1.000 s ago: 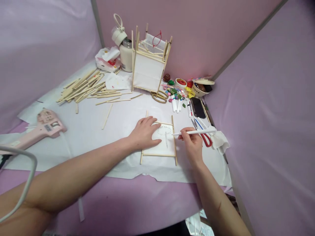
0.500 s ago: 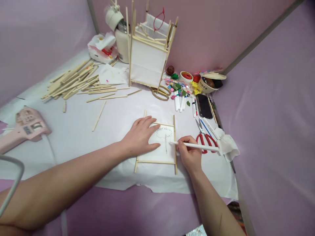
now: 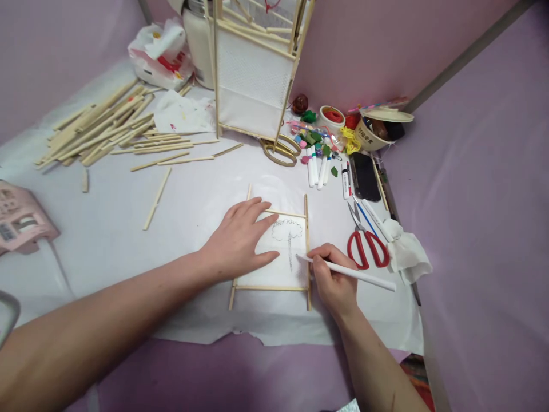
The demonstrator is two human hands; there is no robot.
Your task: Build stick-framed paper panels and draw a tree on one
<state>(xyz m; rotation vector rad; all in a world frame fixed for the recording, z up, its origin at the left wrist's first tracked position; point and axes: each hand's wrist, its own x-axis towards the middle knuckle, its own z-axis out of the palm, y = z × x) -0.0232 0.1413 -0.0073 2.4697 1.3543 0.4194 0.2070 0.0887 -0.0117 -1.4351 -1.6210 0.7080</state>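
Observation:
A small frame of thin wooden sticks [image 3: 271, 288] with a white panel [image 3: 274, 272] lies flat on the white-covered table. On the panel is a dark tree drawing [image 3: 290, 232] with a scalloped crown and narrow trunk. My left hand [image 3: 244, 234] lies spread over the panel's left part, fingers apart, holding nothing. Between the fingers of my right hand [image 3: 337, 280] is a slim white pencil or pen [image 3: 364, 276]. Its tip meets the panel right of the trunk, beside a small dark mark. Red-handled scissors [image 3: 366, 249] lie right of that hand.
Behind stands a stick-and-panel lantern-like structure [image 3: 253, 80] with gold-handled scissors [image 3: 281, 151] at its base. Loose wooden sticks [image 3: 103, 126] pile at the left, above a pink power strip [image 3: 26, 220]. Markers [image 3: 317, 166], a phone [image 3: 366, 177] and a bowl [image 3: 373, 134] sit at the right.
The camera view has shifted, so background things sit higher and further outward. The pen's back end has swung lower, its tip a little lower on the panel; a small mark shows there.

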